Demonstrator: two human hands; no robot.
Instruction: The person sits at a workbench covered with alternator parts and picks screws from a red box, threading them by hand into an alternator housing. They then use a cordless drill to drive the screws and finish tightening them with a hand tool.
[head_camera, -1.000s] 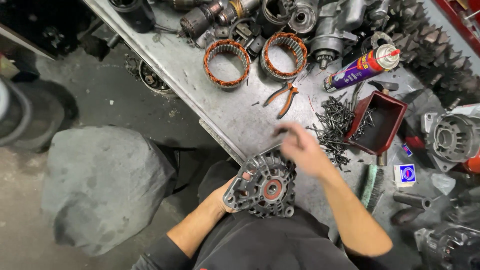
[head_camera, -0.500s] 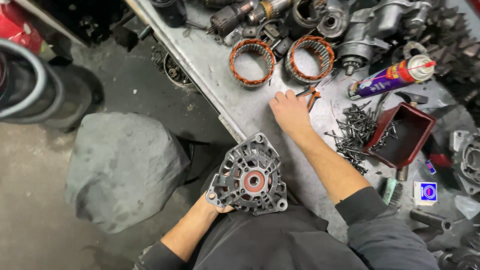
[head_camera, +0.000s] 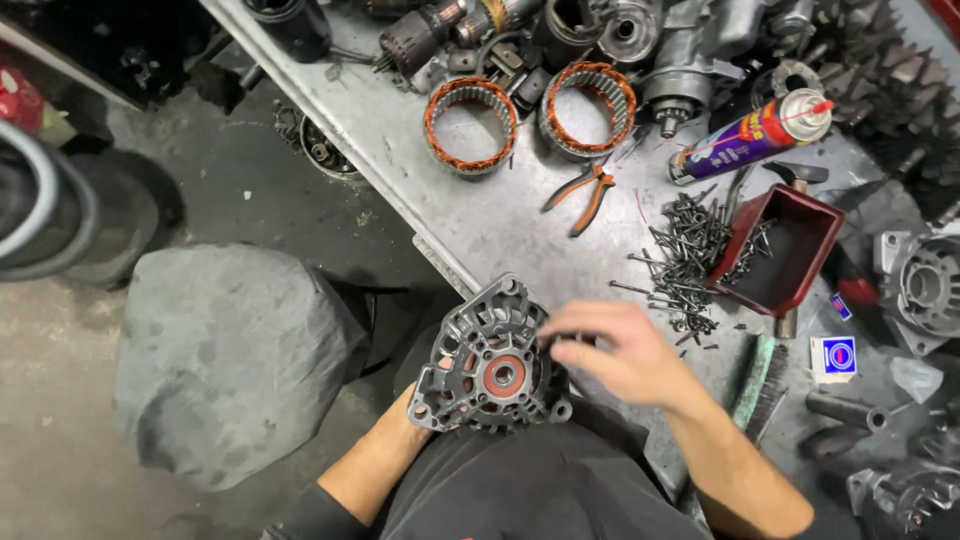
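Housing (head_camera: 490, 370) is gripped from below by the left hand (head_camera: 415, 405); right hand (head_camera: 615, 350), fingers loosely curled, empty, at its rim; it is best kept steadied against turning

Grey alternator housing (head_camera: 492, 362) — face-up, at bench edge

Even light from above is falling on the metal bench (head_camera: 470, 225), which is shining pale with soft glare. The floor on the left and the far corners are staying dim. The right hand (head_camera: 615, 352) is looking slightly blurred. Straight edges are bending a little toward the borders.
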